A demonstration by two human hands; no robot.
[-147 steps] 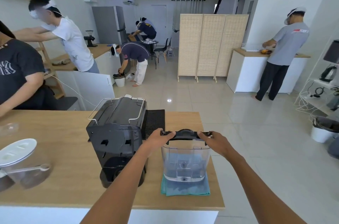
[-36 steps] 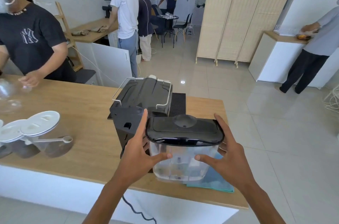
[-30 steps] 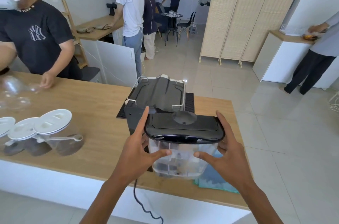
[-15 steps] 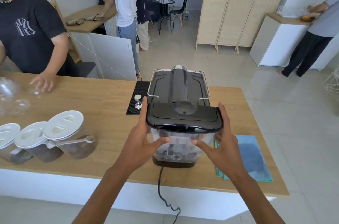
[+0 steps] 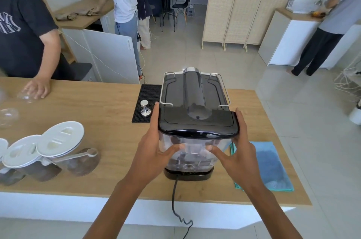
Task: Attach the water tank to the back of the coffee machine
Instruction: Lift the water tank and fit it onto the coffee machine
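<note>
Head: fingers (image 5: 156, 119) around water tank (image 5: 197, 141) (clear).

head cam | looks forward-down | close above counter (image 5: 97, 105) | room behind

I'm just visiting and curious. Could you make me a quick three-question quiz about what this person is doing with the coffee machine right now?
1. True or false: both hands grip the water tank.
2. What lies on the counter just right of the right hand? A) a spoon B) a blue cloth C) a cup
3. Fill in: the metal tamper stands on a black ____ beside the coffee machine.

Key: 1 true, the left hand too; 2 B; 3 mat.
</note>
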